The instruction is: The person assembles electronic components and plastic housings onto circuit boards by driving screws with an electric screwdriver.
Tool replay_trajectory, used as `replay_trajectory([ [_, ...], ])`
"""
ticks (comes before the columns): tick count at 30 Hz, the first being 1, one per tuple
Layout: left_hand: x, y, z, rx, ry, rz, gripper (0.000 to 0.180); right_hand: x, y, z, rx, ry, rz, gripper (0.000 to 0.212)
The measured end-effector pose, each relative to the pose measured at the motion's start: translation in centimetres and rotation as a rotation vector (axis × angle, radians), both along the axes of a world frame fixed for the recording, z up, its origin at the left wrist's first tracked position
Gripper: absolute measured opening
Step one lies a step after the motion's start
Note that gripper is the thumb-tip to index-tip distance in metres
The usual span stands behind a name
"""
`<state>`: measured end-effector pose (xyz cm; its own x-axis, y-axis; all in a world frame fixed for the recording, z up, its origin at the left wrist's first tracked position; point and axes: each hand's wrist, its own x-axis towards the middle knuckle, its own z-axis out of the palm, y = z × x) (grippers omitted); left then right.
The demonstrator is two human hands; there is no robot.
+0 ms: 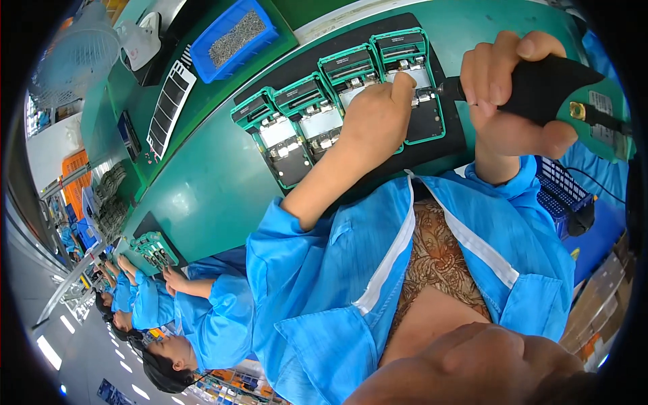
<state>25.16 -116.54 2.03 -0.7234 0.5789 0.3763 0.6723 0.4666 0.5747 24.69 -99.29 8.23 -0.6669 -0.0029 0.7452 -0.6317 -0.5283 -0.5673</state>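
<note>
My right hand (506, 94) is wrapped round a black and green electric screwdriver (540, 91). Its bit points left, at the rightmost of several green-framed black device housings (426, 118) lying in a row. My left hand (379, 118) is over the two right-hand housings, its fingers curled together; whatever they may hold is hidden behind the hand. White panels and silvery metal parts show inside the housings, as in the leftmost housing (280, 138). Under the row lies a black mat (453, 145).
Beyond the mat stands a blue tray (202, 50) of small metal screws. Left of it is a white sheet with black panels (171, 108). A fan (77, 57) is at the far left. Co-workers in blue (219, 324) sit along the green bench (202, 202). A blue basket (559, 192) is at right.
</note>
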Motion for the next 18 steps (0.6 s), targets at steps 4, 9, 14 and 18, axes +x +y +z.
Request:
replay_trajectory([
  [4, 0.2, 0.7, 0.0, 0.0, 0.007, 0.051, 0.019, 0.1, 0.0, -0.2, 0.052, 0.014, -0.019, 0.086],
  [9, 0.3, 0.5, 0.6, 0.043, 0.009, 0.104, 0.019, 0.2, -0.8, -0.1, 0.043, -0.006, -0.018, 0.086],
  [14, 0.3, 0.4, 0.7, 0.072, 0.027, 0.086, 0.018, 0.3, -1.0, -0.2, 0.04, -0.01, -0.012, 0.087],
  [18, 0.6, 0.5, 0.5, 0.078, -0.01, 0.097, 0.018, 0.4, -1.7, -0.1, 0.092, -0.01, -0.048, 0.088],
])
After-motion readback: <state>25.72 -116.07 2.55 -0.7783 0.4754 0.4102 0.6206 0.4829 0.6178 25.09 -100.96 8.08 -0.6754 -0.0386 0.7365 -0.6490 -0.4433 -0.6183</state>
